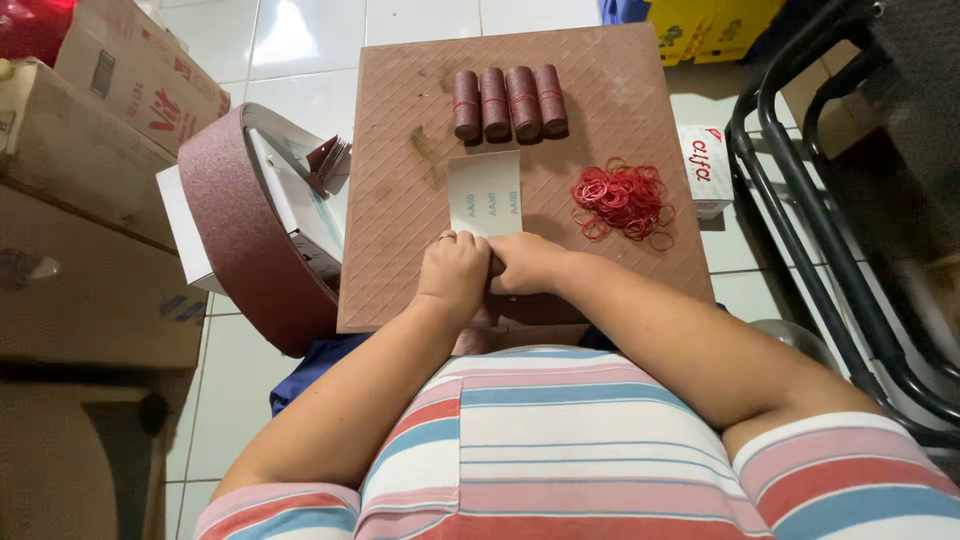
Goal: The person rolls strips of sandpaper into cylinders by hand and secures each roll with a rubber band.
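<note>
Left hand [452, 268] and right hand [520, 262] meet at near edge of sandpaper sheet [485, 193], fingers curled shut over that edge, pinching it; sheet lies pale back up, far part flat on brown board [400, 250], likely so near end can curl tight. Beyond sheet: four finished rolls [508, 102] side by side, banded. Right of sheet: red rubber bands [620, 198] heaped within reach. Left: big sandpaper coil [240, 230] against white box.

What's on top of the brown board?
On the brown board: four banded sandpaper rolls, a pile of red rubber bands, and a sandpaper sheet lying pale side up. Left hand and right hand cover its near end.
</note>
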